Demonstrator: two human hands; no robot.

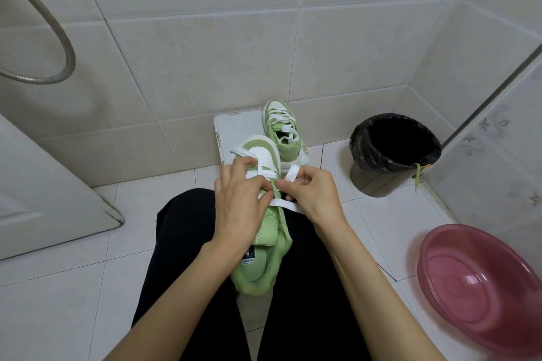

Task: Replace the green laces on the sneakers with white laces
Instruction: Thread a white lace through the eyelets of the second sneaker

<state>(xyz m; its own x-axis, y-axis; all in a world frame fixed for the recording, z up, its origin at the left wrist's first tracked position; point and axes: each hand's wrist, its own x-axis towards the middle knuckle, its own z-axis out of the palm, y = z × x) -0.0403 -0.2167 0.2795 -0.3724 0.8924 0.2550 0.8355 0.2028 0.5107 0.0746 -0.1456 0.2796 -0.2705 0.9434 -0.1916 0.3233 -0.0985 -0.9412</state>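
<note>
sneaker (265,228) on lap, toe pointing away, white lace (286,204) threaded across it. left hand (237,202) curled, pinching lace over its tongue; right hand (313,196) pinching a lace loop at its right edge. second sneaker (283,133), white-laced, just beyond it on a tray (234,129); bin (393,152) with green lace (417,176) hanging over the rim to its right.

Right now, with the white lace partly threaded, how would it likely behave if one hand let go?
The white lace probably flops: it bends limply around fingers of the right hand. Being a flat, thin band, it likely weighs little and would dangle from the sneaker. Its weave is unclear, so slipperiness is hard to judge.
</note>
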